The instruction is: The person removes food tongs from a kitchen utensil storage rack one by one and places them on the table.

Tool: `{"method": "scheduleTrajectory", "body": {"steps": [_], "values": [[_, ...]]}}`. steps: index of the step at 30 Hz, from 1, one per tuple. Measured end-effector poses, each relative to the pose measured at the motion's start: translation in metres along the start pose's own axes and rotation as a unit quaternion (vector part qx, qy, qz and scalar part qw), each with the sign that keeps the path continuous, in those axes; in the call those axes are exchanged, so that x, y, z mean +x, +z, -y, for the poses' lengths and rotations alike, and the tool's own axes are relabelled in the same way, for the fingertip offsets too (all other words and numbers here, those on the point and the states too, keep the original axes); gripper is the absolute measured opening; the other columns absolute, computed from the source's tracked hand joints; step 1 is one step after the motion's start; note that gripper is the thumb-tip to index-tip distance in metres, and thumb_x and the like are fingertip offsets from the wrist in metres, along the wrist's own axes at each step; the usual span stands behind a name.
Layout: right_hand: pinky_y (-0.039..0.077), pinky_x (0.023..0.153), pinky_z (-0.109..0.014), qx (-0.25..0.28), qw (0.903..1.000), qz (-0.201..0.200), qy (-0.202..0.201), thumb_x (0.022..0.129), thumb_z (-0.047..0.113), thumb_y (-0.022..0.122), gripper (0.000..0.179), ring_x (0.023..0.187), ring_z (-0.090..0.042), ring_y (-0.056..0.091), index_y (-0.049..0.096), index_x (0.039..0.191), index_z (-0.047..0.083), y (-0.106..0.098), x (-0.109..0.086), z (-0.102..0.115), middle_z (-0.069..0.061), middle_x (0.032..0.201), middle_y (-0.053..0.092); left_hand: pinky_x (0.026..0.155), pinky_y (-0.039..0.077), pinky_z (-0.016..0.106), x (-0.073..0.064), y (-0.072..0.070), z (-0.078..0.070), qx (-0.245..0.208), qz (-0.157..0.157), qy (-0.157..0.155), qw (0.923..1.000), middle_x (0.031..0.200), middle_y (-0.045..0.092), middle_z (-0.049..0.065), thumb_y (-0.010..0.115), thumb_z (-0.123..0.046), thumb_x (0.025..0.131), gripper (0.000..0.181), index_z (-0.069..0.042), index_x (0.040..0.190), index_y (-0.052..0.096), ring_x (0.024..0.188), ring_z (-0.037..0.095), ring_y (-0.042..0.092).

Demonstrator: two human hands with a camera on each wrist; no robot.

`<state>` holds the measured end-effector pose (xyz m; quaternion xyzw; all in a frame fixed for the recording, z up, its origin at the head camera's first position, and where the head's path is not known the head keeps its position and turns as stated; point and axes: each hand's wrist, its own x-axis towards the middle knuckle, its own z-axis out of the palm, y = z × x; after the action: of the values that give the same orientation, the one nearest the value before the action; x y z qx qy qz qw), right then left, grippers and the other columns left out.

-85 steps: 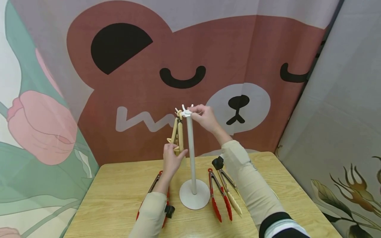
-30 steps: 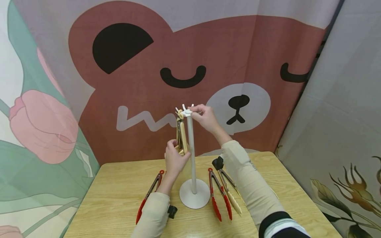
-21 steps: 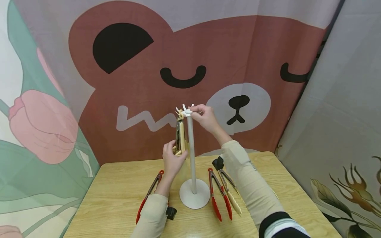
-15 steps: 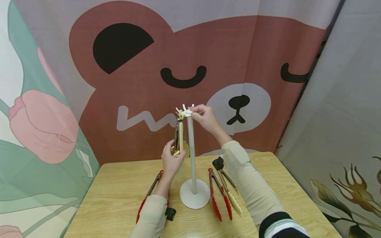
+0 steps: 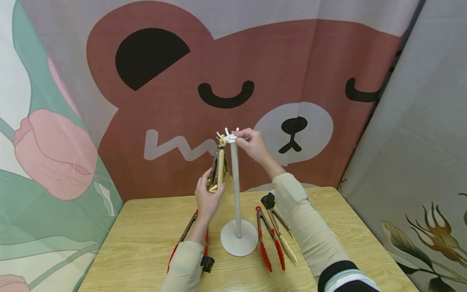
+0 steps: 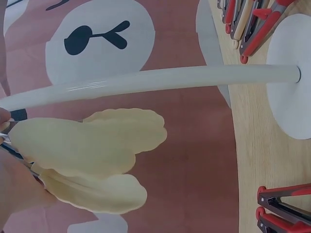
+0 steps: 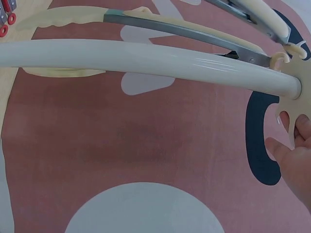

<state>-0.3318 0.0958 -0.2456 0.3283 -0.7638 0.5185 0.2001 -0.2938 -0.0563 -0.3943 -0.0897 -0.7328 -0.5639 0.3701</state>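
Cream-and-metal tongs [image 5: 221, 166] hang by a ring from a hook on top of a white stand [image 5: 235, 182], left of its pole. My left hand [image 5: 208, 198] grips them low down, thumb on the near side. In the left wrist view scalloped cream tong heads [image 6: 73, 145] point away from the hand, beside the pole. My right hand [image 5: 253, 144] pinches a hook at the right of the stand's top. The right wrist view shows one tongs arm [image 7: 184, 34] along the pole and a second cream-and-metal piece [image 7: 257, 19] at upper right, partly cut off.
Red-tipped tongs [image 5: 271, 239] and cream-tipped tongs [image 5: 288, 247] lie on the wooden table [image 5: 146, 235] right of the round white base [image 5: 238, 239]. More red tongs [image 5: 187, 227] lie at left, partly under my left forearm. A bear-print curtain [image 5: 164, 121] hangs behind.
The tongs' arms, spread at first, have come closer together and turned about the hook. My left hand has moved slightly left with them in the last second. My right hand stays put.
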Motion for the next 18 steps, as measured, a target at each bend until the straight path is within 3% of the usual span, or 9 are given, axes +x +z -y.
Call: {"method": "scheduleTrajectory", "body": {"steps": [18], "values": [[0.043,0.067,-0.030,-0.008,0.9999,-0.008,0.008,0.081,-0.003,0.052,0.023,0.083,-0.032,0.052,0.062,0.099,-0.013,0.0003,-0.0017,0.0019,-0.025,0.099,0.058,0.074,0.042,0.042,0.0064,-0.0060,0.0002,0.011,-0.023,0.039,0.9989,0.106,0.055,0.014,0.071,-0.010,0.069,0.059,-0.006,0.124,0.052,0.095,0.026,0.049]]}}
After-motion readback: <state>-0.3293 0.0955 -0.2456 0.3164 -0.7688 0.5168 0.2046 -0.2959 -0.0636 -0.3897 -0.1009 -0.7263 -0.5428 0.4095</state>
